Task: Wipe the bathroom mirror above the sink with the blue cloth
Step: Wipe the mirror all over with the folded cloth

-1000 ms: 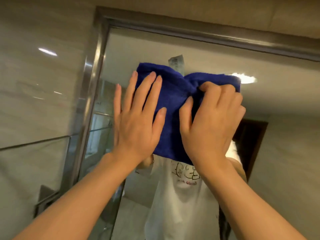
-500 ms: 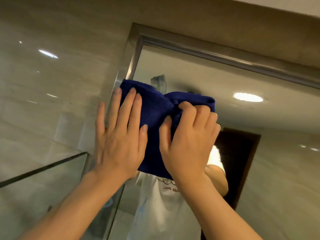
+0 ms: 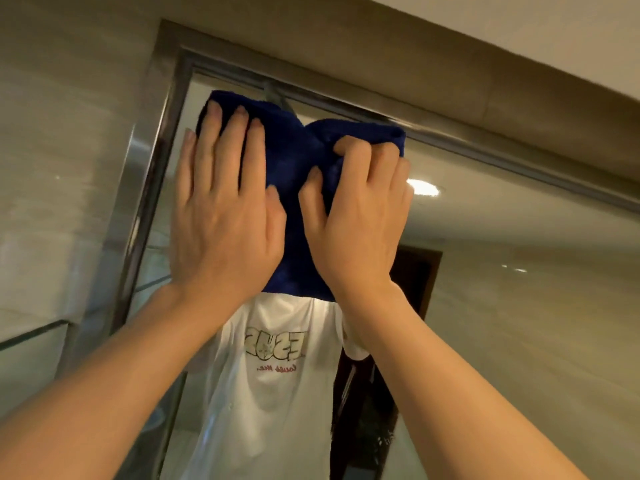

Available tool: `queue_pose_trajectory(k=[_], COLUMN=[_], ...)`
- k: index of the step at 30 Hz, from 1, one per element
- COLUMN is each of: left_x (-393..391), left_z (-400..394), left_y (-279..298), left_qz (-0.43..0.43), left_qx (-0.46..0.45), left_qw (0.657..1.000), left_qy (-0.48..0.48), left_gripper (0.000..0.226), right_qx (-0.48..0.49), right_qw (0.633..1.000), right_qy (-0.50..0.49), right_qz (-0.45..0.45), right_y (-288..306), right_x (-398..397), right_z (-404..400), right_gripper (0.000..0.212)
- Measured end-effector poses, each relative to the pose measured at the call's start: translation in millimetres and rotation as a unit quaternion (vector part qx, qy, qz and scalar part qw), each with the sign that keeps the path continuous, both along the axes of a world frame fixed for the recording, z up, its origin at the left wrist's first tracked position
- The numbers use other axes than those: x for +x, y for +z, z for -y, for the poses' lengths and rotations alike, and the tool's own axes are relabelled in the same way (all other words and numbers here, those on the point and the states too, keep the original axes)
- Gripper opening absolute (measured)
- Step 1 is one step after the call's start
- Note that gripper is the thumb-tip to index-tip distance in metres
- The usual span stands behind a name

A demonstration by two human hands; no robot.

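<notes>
Both of my hands were up high on the mirror (image 3: 502,271), and the blue cloth (image 3: 294,161) sat pinned against the glass in the upper middle of the frame, just under the top edge of the metal frame (image 3: 152,188) and close to its upper-left corner. My left hand (image 3: 221,216) lay flat on the left part of the cloth, fingers straight and spread, palm pressing it to the glass; the little finger looked to be off the cloth's edge, though I couldn't be sure whether it touched bare mirror. My right hand (image 3: 356,216) was clenched on the right part of the cloth, fingers curled in and bunching the fabric, thumb tucked against a fold. The two hands sat side by side, thumbs near each other with a strip of blue between them. The cloth's lower edge hung just below both wrists. Under it, in the middle of the frame, the glass reflected a white T-shirt (image 3: 273,393) with mirrored lettering. A round ceiling light (image 3: 422,187) glowed in the reflection to the right of my right hand, and a dark doorway (image 3: 415,282) showed below that. Pale tiled wall (image 3: 69,133) filled the left of the frame.
</notes>
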State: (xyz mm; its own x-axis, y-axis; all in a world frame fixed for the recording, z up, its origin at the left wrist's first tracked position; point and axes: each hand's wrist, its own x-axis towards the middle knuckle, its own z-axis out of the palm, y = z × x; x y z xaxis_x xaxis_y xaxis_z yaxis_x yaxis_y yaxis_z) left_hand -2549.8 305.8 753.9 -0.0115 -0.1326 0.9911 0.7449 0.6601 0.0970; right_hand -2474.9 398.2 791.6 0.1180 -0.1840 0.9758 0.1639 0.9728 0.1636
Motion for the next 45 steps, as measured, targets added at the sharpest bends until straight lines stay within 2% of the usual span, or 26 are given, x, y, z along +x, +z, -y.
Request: queue_pose_trajectory(k=[6, 12, 15, 26, 35, 41, 45], left_x=[-3, -7, -10, -19, -6, 22, 63], left_z=[7, 20, 26, 35, 23, -10, -62], left_y=[-24, -103, -123, -91, -134, -135, -125], left_qz=[-0.009, 0.032, 0.044, 0.027, 0.058, 0.061, 0.035], left_qx=[-0.02, -0.032, -0.034, -0.032, -0.012, -0.006, -0.045], left_qw=[0.999, 0.998, 0.998, 0.998, 0.997, 0.996, 0.995], left_qy=[-0.026, -0.036, -0.043, -0.043, -0.042, -0.066, -0.08], left_gripper=[0.058, 0.062, 0.061, 0.06, 0.058, 0.059, 0.062], right_qx=[-0.033, -0.043, -0.049, -0.068, -0.03, -0.025, -0.069], right_qw=[0.999, 0.998, 0.997, 0.997, 0.999, 0.999, 0.997], right_qy=[0.008, -0.001, 0.004, 0.027, 0.008, -0.008, -0.039], right_qz=[-0.021, 0.034, 0.054, 0.039, 0.043, 0.032, 0.016], right_y=[-33, -107, -128, -95, -134, -136, -136], right_x=[-2, -7, -12, -17, -11, 18, 62], right_z=[5, 16, 21, 31, 17, -13, -67], right_gripper=[0.021, 0.024, 0.027, 0.025, 0.028, 0.026, 0.026])
